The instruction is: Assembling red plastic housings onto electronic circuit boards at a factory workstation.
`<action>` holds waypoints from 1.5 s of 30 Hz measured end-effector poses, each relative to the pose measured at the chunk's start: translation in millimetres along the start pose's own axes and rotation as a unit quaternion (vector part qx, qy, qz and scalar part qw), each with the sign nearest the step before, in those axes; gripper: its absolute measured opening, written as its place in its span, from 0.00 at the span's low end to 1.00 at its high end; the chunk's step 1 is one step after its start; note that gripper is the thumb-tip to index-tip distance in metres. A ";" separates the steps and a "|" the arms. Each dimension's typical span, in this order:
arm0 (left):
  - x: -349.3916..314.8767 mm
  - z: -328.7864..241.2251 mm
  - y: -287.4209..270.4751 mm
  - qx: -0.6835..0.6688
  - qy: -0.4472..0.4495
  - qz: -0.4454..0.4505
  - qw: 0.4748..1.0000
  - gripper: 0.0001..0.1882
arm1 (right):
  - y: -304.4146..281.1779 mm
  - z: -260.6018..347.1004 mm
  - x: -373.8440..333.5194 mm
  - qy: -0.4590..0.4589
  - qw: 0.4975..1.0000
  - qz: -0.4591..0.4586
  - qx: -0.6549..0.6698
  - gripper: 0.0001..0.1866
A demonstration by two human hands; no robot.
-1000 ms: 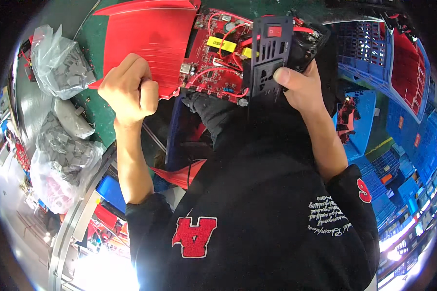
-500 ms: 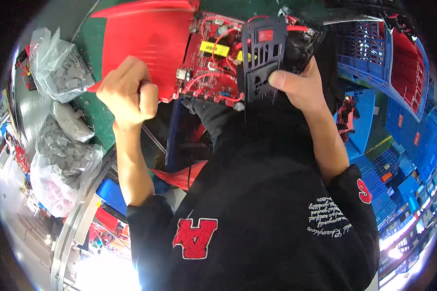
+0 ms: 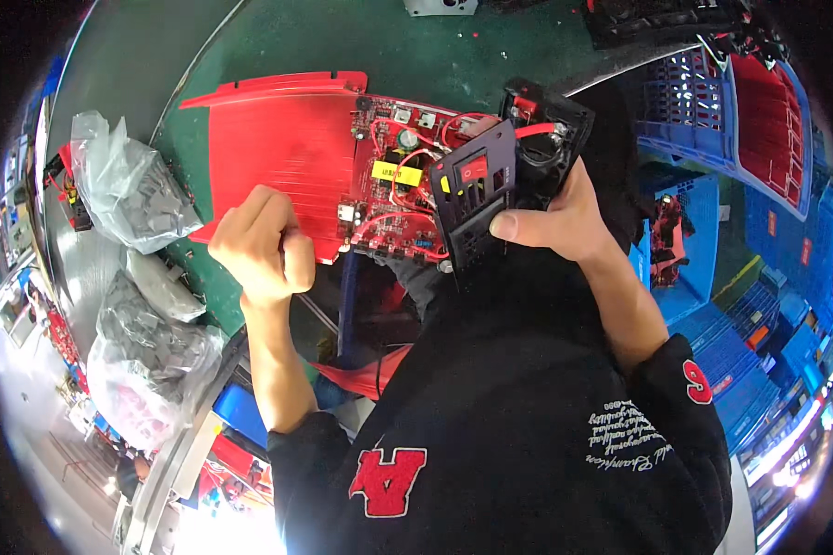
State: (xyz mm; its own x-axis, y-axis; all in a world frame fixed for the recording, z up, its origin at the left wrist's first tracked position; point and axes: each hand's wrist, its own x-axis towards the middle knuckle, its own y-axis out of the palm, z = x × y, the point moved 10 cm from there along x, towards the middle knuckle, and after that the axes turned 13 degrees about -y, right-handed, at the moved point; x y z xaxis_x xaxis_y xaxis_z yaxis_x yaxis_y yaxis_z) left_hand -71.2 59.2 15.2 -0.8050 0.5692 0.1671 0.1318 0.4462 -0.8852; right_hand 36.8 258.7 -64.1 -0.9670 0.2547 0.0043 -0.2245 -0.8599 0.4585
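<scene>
Your right hand is clamped on a black vented panel, thumb flat on its face and the other fingers out of sight behind, while your left hand is curled over the near edge of a red housing; whether it is closed on anything, the view does not tell. Between your hands lies a circuit board, beside the housing, with red wires looping across it and over to a black round-bodied part. The panel, carrying a red switch, leans tilted at the board's right end. Judging by how the pieces lie, your work looks partway along: the wiring appears connected, but the board is bare on top and the panel seems held by hand rather than fastened. Farther out, clear bags of grey pieces rest on your left; a blue crate holding red panels stands on your right.
</scene>
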 end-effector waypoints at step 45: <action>-0.6 -0.2 -1.1 -0.012 0.003 -0.015 1.000 0.05 | 15.4 8.3 15.9 0.026 0.996 0.043 -0.073 0.31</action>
State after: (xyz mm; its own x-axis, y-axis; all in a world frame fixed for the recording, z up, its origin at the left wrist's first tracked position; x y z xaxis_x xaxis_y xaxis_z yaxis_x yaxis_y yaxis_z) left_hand -70.8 58.4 16.2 -0.8057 0.5587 0.1967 0.1202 0.4794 -0.8693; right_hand 19.0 253.1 -49.6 -0.9874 0.1578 -0.0090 -0.1521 -0.9334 0.3250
